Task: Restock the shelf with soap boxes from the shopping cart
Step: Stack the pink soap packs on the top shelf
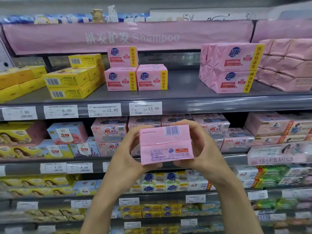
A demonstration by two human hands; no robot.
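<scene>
A pink soap box (166,145) is held up in front of the second shelf, its back with the barcode toward me. My left hand (130,154) grips its left side and my right hand (200,149) grips its right side, fingers curled round the edges. On the grey upper shelf (184,81) stand three matching pink soap boxes (136,75), two side by side with one on top. A taller stack of the same pink soap packs (231,68) stands to the right, with a bare gap between the two groups. The shopping cart is out of view.
Yellow soap boxes (70,80) are stacked at the left of the upper shelf. More pink packs (287,65) fill its far right. A pink "Shampoo" banner (131,38) hangs above. Lower shelves hold several rows of other soap packs behind price tags (145,108).
</scene>
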